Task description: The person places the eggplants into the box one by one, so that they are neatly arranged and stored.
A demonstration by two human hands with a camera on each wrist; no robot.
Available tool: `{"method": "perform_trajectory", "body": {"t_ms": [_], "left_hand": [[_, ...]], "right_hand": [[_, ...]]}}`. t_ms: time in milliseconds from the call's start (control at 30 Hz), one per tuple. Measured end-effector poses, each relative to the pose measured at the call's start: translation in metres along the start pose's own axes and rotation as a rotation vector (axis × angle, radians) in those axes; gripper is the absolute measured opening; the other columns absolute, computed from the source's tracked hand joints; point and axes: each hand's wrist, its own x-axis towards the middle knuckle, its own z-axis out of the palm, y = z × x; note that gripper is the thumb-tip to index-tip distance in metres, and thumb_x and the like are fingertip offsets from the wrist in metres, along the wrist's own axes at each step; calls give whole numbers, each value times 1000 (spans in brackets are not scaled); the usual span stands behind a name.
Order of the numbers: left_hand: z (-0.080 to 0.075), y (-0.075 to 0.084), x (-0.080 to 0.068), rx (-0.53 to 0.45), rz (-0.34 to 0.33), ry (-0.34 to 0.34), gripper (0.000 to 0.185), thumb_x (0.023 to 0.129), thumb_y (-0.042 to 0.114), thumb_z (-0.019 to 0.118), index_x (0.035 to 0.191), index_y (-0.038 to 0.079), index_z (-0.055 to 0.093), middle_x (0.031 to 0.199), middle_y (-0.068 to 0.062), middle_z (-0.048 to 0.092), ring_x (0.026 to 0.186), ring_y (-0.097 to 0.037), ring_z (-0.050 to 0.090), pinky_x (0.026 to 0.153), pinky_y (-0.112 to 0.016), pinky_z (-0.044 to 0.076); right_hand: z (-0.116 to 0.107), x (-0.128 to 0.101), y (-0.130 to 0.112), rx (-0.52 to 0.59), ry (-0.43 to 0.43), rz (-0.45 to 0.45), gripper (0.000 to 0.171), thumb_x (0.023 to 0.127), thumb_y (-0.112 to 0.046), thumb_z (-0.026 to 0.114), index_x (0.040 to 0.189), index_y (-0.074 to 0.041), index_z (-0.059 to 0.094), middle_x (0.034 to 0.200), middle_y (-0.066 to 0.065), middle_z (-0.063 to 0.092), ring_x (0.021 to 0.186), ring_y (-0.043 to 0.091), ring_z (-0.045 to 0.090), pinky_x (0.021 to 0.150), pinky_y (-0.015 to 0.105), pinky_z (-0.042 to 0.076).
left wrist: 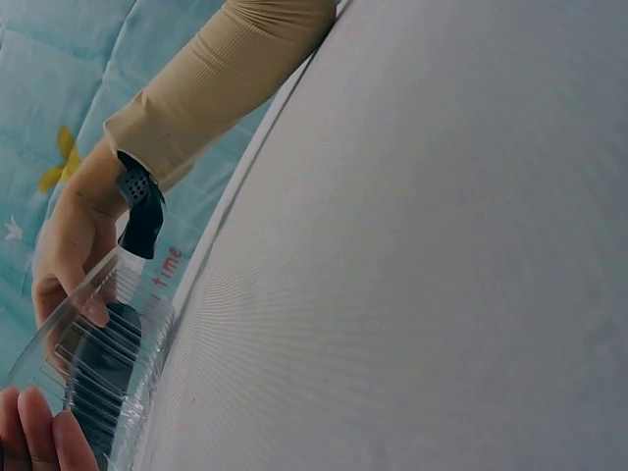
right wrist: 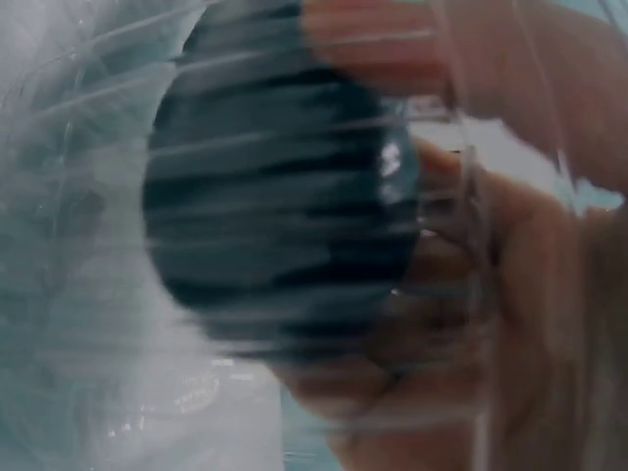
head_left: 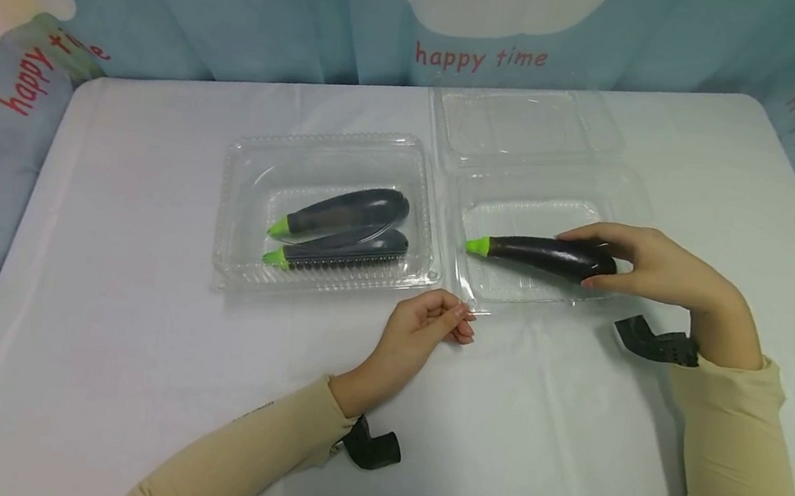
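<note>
The right hand [head_left: 652, 267] curls its fingers and thumb around the blunt end of a dark eggplant [head_left: 545, 257], holding it level over the open clear container [head_left: 504, 290] with its green tip pointing left, while the left hand [head_left: 425, 327] pinches that container's near left corner, wrist resting on the white table [head_left: 132, 348]. Just beside it, a shut clear container [head_left: 249, 180] holds two more eggplants [head_left: 340, 229] lying side by side. Behind the table hangs a blue curtain [head_left: 248, 6] printed with "happy time" in red.
</note>
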Motion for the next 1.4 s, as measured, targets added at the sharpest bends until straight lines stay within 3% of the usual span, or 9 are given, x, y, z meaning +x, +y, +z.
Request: {"method": "perform_trajectory", "body": {"t_ms": [467,767,1133,1400], "left_hand": [[-1,1,1,24,19,-5,13,95,-5,51,96,-17,57,84,-25,63,74,-8,62,77,-33,56],[-2,0,1,11,5,-9,14,96,-5,50,97,-17,57,87,-30,61,76,-8,62,78,-33,55],[-1,-1,2,1,12,-13,13,95,-4,51,96,-16,57,88,-31,61,76,-8,62,78,-33,55],[-1,1,0,-3,9,-1,14,96,-5,50,97,-17,56,90,-35,60,75,-7,62,77,-33,55]], "right_hand": [[3,4,2,-31,-47,-17,50,80,-6,75,126,-17,59,120,-2,60,105,4,51,85,14,37],[7,9,4,-20,-13,-2,53,80,-21,78,129,-10,59,126,1,60,113,7,51,89,10,35],[-4,-2,-2,-4,15,22,51,82,-17,77,130,-15,59,126,1,60,110,4,53,87,9,35],[-17,-12,0,10,112,69,43,86,-14,72,127,-15,61,124,4,62,107,-2,53,84,8,36]]}}
